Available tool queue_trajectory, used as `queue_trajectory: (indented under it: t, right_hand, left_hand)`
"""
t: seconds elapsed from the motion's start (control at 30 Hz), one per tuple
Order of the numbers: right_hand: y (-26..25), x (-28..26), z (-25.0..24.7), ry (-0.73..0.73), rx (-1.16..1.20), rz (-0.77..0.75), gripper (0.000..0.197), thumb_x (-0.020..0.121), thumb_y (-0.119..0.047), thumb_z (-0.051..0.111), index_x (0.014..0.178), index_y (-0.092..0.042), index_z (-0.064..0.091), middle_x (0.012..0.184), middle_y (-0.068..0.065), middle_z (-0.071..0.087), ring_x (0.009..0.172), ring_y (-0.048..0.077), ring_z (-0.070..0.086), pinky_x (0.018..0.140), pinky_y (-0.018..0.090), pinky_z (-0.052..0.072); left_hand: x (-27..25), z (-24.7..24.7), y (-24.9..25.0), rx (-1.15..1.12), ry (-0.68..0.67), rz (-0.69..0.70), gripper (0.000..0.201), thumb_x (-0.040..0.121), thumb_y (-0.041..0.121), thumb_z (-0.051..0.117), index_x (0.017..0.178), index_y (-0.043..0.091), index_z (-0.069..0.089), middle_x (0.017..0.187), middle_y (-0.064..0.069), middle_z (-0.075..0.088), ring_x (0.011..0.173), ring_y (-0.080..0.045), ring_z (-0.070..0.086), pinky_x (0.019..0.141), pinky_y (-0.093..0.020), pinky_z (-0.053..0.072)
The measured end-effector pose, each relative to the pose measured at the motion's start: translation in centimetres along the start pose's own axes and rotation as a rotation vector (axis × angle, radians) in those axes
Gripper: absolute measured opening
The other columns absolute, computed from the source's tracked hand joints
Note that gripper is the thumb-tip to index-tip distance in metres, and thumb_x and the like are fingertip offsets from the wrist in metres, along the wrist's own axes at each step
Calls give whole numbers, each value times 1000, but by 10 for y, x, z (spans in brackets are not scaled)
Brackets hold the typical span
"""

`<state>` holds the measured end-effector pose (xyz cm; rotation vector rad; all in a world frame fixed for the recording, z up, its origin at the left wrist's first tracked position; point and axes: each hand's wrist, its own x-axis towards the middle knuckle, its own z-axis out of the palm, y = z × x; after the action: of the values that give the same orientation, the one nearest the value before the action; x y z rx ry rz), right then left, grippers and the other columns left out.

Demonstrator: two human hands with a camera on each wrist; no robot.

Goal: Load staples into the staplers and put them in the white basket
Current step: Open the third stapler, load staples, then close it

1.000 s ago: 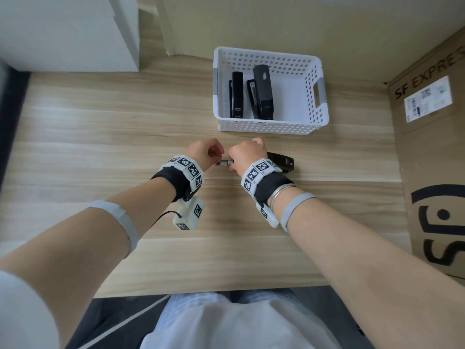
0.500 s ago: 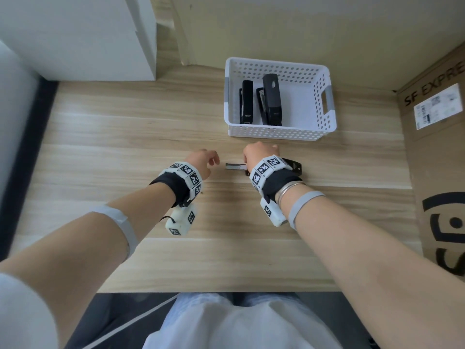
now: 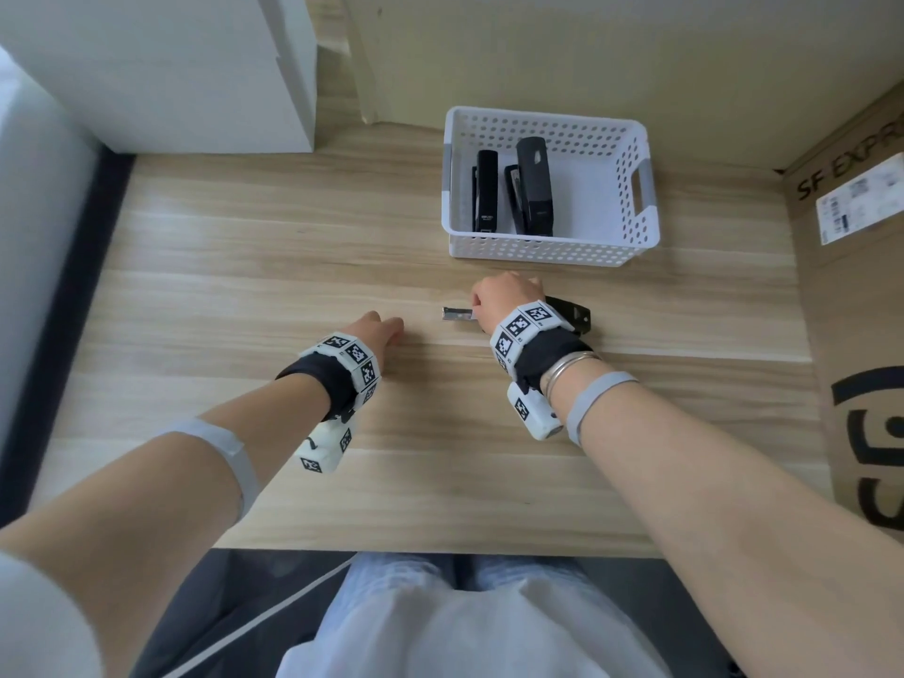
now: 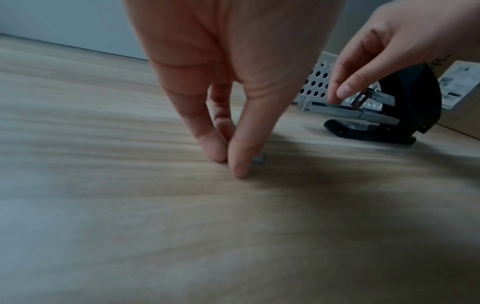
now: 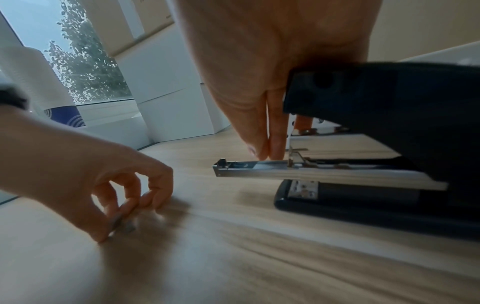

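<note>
A black stapler (image 3: 575, 315) stands on the wooden table in front of the white basket (image 3: 543, 117), its cover raised and its metal magazine (image 3: 457, 314) sticking out to the left. My right hand (image 3: 499, 296) grips the stapler (image 5: 389, 92), palm against the cover and fingertips (image 5: 275, 148) on the magazine (image 5: 259, 170). My left hand (image 3: 376, 330) is down on the table to the left, apart from the stapler. Its thumb and fingers (image 4: 215, 148) pinch a short strip of staples (image 4: 261, 160) lying on the wood. Two black staplers (image 3: 486, 188) (image 3: 535, 183) lie in the basket.
A large cardboard box (image 3: 856, 286) lines the table's right side. White cabinets (image 3: 171, 66) stand at the back left and a wall runs behind the basket. The table's front edge (image 3: 440, 550) is near my lap.
My left hand has left the stapler's magazine and moved left and down to the table, where it now pinches the staple strip. My right hand stays on the stapler.
</note>
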<state>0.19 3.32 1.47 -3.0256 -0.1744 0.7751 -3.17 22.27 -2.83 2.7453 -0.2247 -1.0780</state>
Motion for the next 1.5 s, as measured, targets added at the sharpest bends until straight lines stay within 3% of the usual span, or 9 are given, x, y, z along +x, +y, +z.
queue_trajectory:
  t: [0.2,0.4,0.67,0.8,0.87,1.0,1.2,1.37,1.5]
  right_hand:
    - [2,-5,-3,13,30,-20,24,92,-16,49,103,-24,68,109,2,67,113,24,54,94,38,38]
    - [8,-10,-7,14,125,-86,22,95,-21,50,107,-29,67,111,-2,68,115,22,54,99,37,37]
    - [4,-15,-12,53,143,-240,28,94,-27,55,120,-31,62,116,-1,67,115,22,55,95,34,42]
    - [2,-14,-13,52,94,-285,26,95,-30,53,120,-29,62,121,-4,64,117,21,52,93,34,42]
    - [2,-13,-14,59,79,-307,26,96,-30,52,118,-27,64,121,-4,63,116,21,52,89,33,42]
    - [5,-11,-16,71,118,-299,22,93,-28,57,113,-27,67,120,-7,63,114,20,50,85,33,43]
    - [3,-4,-16,34,85,-238,13,85,-30,64,97,-26,67,110,-1,64,111,21,53,91,36,44]
    - [1,-2,-10,72,-28,-203,22,90,-33,59,108,-24,67,115,-3,65,118,21,50,98,36,39]
    - [-1,-2,-4,71,-48,-171,19,91,-34,57,106,-27,67,114,-4,65,117,20,49,99,36,35]
  left_hand:
    - [7,-10,22,-67,94,37,23,85,4,49,103,8,63,108,-14,65,99,-33,60,81,-32,47]
    - [15,-19,44,-579,340,150,31,80,-9,50,105,6,60,93,-9,60,87,-26,62,88,-38,53]
    - [23,-26,55,-921,316,221,52,78,-13,58,78,35,39,71,6,43,66,-19,58,67,-21,51]
    - [16,-28,59,-966,275,258,41,80,-8,61,96,23,39,78,8,42,65,-10,58,48,-2,43]
    - [15,-29,60,-969,251,275,45,79,-7,64,98,24,39,79,9,43,66,-12,58,55,-5,45]
    - [15,-31,62,-976,219,285,52,76,-7,68,96,33,41,83,8,45,68,-16,59,79,-31,51]
    - [17,-32,63,-962,206,322,55,74,-16,63,105,22,39,84,6,46,68,-12,59,63,-10,54]
    - [22,-34,63,-576,343,219,41,72,5,74,109,9,56,92,-8,56,86,-19,52,79,-32,52]
    - [25,-30,57,-326,272,184,32,81,12,66,113,9,62,117,-11,64,106,-26,59,87,-29,45]
